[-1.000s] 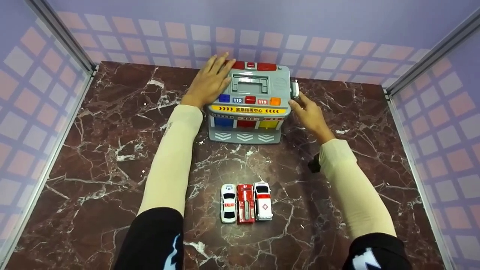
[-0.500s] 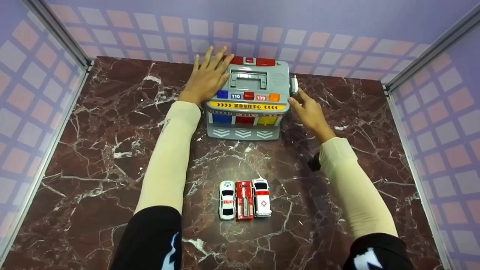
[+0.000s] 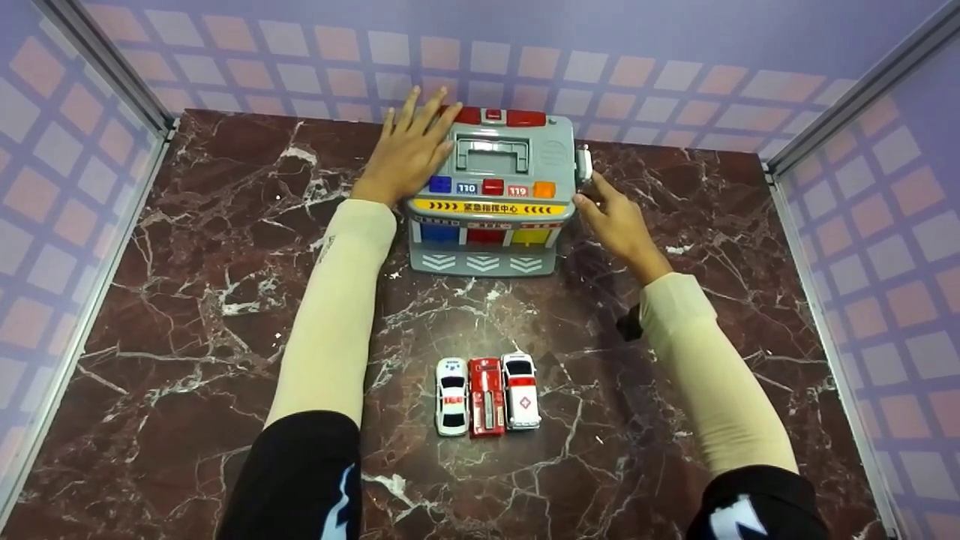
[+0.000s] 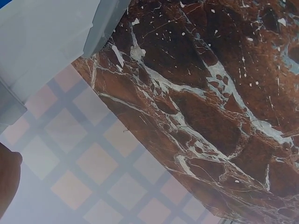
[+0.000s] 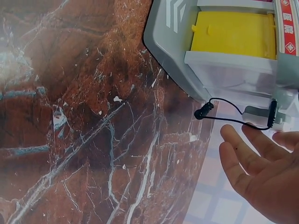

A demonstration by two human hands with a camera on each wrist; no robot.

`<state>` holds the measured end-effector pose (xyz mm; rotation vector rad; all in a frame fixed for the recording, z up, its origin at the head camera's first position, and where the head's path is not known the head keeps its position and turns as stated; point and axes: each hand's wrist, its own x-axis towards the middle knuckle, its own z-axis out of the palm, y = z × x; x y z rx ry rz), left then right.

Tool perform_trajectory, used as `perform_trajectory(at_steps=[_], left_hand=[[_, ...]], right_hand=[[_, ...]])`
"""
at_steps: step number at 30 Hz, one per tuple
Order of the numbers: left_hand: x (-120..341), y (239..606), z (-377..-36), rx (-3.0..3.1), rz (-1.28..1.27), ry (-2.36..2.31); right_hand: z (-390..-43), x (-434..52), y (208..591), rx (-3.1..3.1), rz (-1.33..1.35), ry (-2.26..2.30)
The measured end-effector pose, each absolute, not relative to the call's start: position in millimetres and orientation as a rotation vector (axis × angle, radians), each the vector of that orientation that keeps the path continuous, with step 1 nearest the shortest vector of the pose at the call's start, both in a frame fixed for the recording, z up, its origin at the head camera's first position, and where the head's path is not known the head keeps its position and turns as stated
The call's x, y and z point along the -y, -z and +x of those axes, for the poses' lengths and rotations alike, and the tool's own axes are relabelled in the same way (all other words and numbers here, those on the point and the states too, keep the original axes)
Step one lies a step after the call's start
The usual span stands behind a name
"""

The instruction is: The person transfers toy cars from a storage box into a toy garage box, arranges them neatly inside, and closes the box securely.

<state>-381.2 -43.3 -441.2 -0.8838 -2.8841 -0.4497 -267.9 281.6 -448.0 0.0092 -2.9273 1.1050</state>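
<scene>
A grey toy rescue station point(image 3: 491, 196) with blue, red and yellow doors stands at the back of the marble table point(image 3: 187, 300). My left hand point(image 3: 409, 150) lies flat, fingers spread, on the left part of its roof. My right hand point(image 3: 611, 217) is at the station's right side, with straight fingertips point(image 3: 589, 193) just below a white knob point(image 3: 583, 163). In the right wrist view the right hand point(image 5: 261, 172) is relaxed beside the station's corner point(image 5: 224, 70), near the yellow door point(image 5: 231, 30) and a thin black cord point(image 5: 233, 116). It holds nothing.
Three toy cars stand side by side nearer to me: a white police car point(image 3: 452, 386), a red fire engine point(image 3: 486, 386) and a white ambulance point(image 3: 521, 381). Checked walls with metal corner posts point(image 3: 105, 71) enclose the table on three sides.
The view has tilted a little, so everything sits slightly higher in the frame. My left hand's fingers have spread a bit on the roof. My right hand stays beside the knob.
</scene>
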Motion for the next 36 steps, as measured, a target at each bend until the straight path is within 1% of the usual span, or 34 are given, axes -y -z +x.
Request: perform_trajectory(at_steps=[5, 11, 14, 19, 24, 27, 36], left_hand=[[45.0, 438.1, -382.5, 2.863, -0.885, 0.457], [47.3, 435.2, -382.8, 2.848, -0.892, 0.460], [47.6, 434.9, -382.8, 2.851, -0.891, 0.460], [47.1, 436.6, -381.6, 2.850, -0.892, 0.470], [46.2, 441.5, -380.4, 2.848, -0.900, 0.474], [45.2, 442.9, -380.4, 2.841, -0.899, 0.477], [44.2, 442.2, -380.4, 2.849, -0.901, 0.480]], right_hand=[[-265.3, -281.0, 444.8, 2.943, 0.041, -1.062], [-262.1, -277.9, 439.1, 2.941, 0.195, -0.838], [-258.8, -271.7, 434.9, 2.928, 0.302, -0.674], [-253.8, -259.8, 434.9, 2.891, 0.567, -0.427], [-252.2, -256.2, 442.1, 2.896, 0.738, -0.322], [-252.0, -256.9, 443.6, 2.904, 0.751, -0.336], [-250.0, -258.2, 446.3, 2.929, 0.679, -0.474]])
